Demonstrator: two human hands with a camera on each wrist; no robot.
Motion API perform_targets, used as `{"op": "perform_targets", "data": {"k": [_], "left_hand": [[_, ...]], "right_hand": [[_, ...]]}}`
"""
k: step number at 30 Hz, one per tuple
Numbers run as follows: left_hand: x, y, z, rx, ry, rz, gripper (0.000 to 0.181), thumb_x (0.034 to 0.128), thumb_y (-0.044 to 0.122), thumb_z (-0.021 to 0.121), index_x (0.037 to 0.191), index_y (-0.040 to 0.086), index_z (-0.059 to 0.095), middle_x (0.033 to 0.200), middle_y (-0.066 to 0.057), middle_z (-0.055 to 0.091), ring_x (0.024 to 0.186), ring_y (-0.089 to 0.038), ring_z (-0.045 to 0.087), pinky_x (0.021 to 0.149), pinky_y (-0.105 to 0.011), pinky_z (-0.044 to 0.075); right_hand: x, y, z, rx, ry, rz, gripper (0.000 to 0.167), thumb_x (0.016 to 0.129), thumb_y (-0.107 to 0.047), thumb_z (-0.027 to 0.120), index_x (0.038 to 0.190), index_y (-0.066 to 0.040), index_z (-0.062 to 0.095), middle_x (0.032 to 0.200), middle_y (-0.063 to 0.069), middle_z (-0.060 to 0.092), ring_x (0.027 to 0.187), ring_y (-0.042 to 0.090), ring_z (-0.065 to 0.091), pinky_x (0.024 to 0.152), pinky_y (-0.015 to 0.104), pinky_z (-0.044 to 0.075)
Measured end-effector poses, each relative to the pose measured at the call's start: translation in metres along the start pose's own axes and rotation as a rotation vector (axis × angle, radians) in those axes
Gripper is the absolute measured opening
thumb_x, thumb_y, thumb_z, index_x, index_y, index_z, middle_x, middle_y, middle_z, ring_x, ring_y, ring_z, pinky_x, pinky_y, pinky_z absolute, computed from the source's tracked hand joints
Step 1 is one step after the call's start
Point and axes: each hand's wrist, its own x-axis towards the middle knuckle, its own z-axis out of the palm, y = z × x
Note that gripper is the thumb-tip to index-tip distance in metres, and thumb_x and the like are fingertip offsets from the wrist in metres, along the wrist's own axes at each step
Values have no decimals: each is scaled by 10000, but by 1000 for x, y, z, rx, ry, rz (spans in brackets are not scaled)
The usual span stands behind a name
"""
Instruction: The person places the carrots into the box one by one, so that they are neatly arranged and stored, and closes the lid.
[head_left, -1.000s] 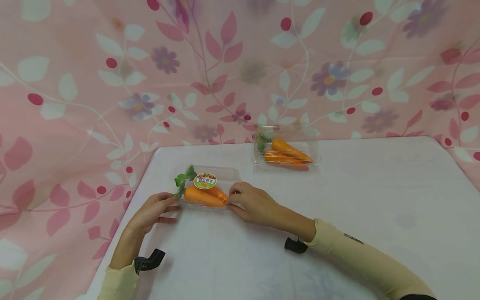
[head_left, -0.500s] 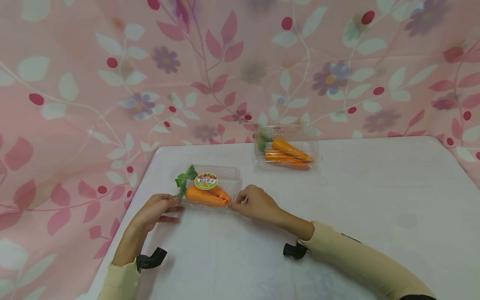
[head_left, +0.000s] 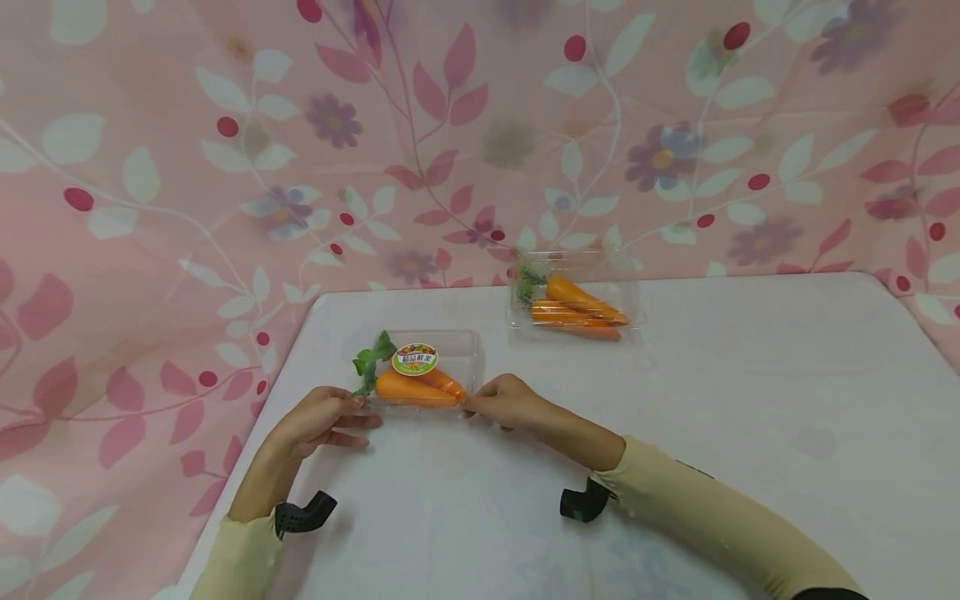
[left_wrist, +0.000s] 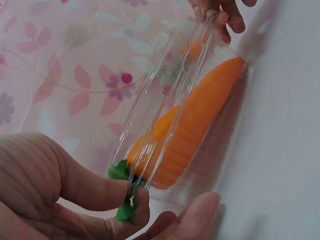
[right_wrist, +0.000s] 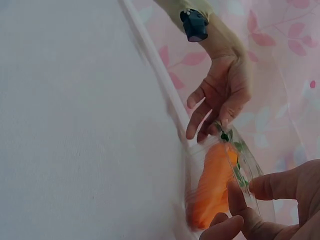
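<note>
A clear plastic box [head_left: 467, 354] with orange carrots [head_left: 408, 389] inside lies at the table's left side in the head view. Green leaves [head_left: 372, 357] stick out at its left end, and an oval label [head_left: 415, 359] is on its lid. At the near left corner, my left hand [head_left: 318, 419] pinches the rim between thumb and index finger, with a leaf [left_wrist: 125, 210] caught there. The other fingers spread out below. My right hand [head_left: 517, 402] pinches the rim at the near right corner. In the right wrist view, its thumb and index finger meet on the clear edge.
Behind and to the right, a second clear box [head_left: 628, 292] with several carrots [head_left: 577, 300] and green tops stands near the table's back edge. A white cloth covers the table [head_left: 712, 400]. Pink floral fabric [head_left: 480, 125] hangs behind it.
My right thumb and fingers, parted half a second ago, have come together on the box's right corner. The left hand stays at the left corner. The second box has not moved.
</note>
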Motion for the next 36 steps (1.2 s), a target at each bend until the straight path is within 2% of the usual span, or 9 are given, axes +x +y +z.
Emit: {"op": "perform_targets", "data": {"k": [3,6,11,16,22,25,28,32,36], "left_hand": [[2,2,2,-6,3,6,193,1011,75,470,936,-100,498,1113,-318,651,1034,-367,671,740,-409,580],[3,4,4,7,2,10,184,1007,56,461,888,-82,490,1095,-317,656,1012,-346,680,731,-393,583],[5,3,5,1,9,5,187,999,37,459,983,-145,499,1070,-286,678,967,-292,694,739,-381,581],[7,1,3,-20,3,1,231,1000,28,465,1060,-193,500,1069,-271,684,938,-262,705,749,-379,579],[9,0,0,-46,-10,-7,218,997,32,475,1039,-178,517,1071,-263,688,908,-250,715,753,-378,576],[8,0,-1,-61,-30,-14,198,1003,55,485,1019,-138,524,1086,-264,683,955,-284,709,765,-392,573],[6,0,-2,-82,-53,-20,208,1009,86,498,1036,-118,527,1098,-265,678,1019,-332,683,769,-416,572],[2,-2,-3,-95,-80,-17,263,1010,119,507,1080,-133,524,1108,-276,672,1048,-360,666,768,-437,572],[0,-5,-5,-99,-103,-16,293,1016,139,511,1108,-139,525,1118,-278,668,1044,-354,671,772,-442,570]], "right_hand": [[-1,-1,1,28,-3,-9,256,941,-259,649,939,-41,782,845,16,610,510,105,325,466,201,278],[0,-1,1,49,-8,-17,253,933,-245,651,931,-26,778,939,27,659,549,106,364,489,197,298],[2,2,1,125,-7,-20,223,906,-201,676,915,0,773,1089,5,665,606,102,414,512,188,324],[3,4,1,192,-14,-17,195,878,-152,692,903,28,763,1042,-16,663,555,96,384,498,188,313],[4,6,-1,161,-10,4,194,877,-193,703,904,-18,783,1167,-7,648,636,115,433,517,190,334],[4,6,-2,117,-8,9,203,889,-221,696,912,-43,791,1159,-2,659,628,123,426,513,195,327],[4,7,-3,84,-16,11,222,905,-248,685,936,-56,792,1039,14,671,632,129,418,507,201,325],[4,9,-3,91,-21,9,242,910,-265,689,972,-51,782,887,60,614,663,145,432,504,207,343],[3,10,-4,116,-21,7,253,896,-260,708,984,-29,763,836,69,586,653,157,441,496,214,358]]}}
